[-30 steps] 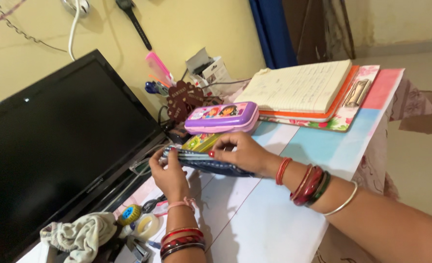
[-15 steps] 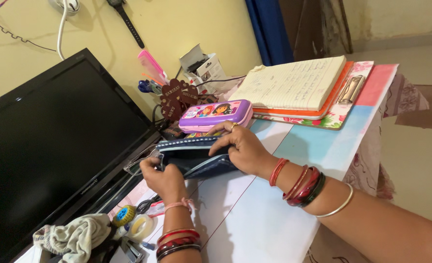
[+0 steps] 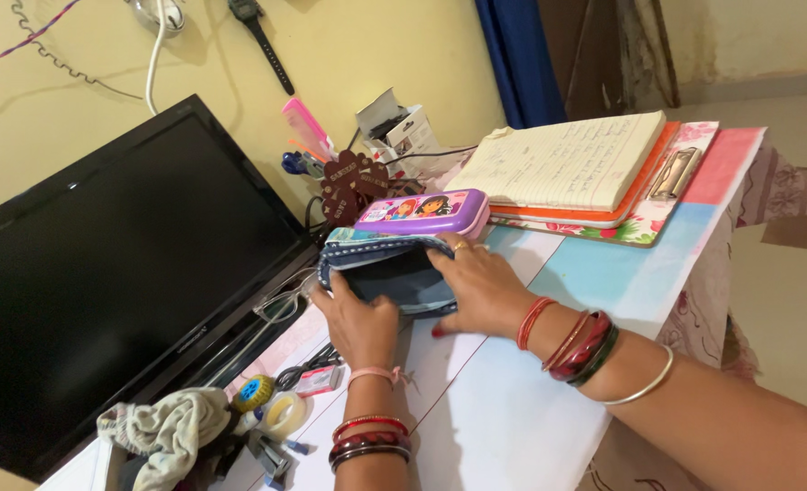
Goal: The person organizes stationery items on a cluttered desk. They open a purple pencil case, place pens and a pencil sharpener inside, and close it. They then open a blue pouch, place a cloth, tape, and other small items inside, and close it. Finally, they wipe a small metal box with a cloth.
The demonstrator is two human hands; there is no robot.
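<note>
A dark blue denim pouch (image 3: 394,273) with a pale stitched rim stands on its side on the table, its mouth facing me. My left hand (image 3: 358,323) grips its lower left edge. My right hand (image 3: 481,286) holds its right side, fingers curled over the rim. Both wrists carry red and dark bangles. Directly behind the pouch lies a purple and pink pencil box (image 3: 421,212) with a cartoon lid.
A black monitor (image 3: 112,273) fills the left. A notebook (image 3: 567,159) lies on an orange pad and a floral clipboard (image 3: 667,195) at the back right. A cloth (image 3: 162,432), tape rolls (image 3: 280,414) and cables lie front left. A wooden pen holder (image 3: 353,182) stands by the wall.
The pouch has been turned up from lying flat and pulled wide at its mouth. Both hands have shifted onto its edges, and the yellow-green box behind it is now hidden.
</note>
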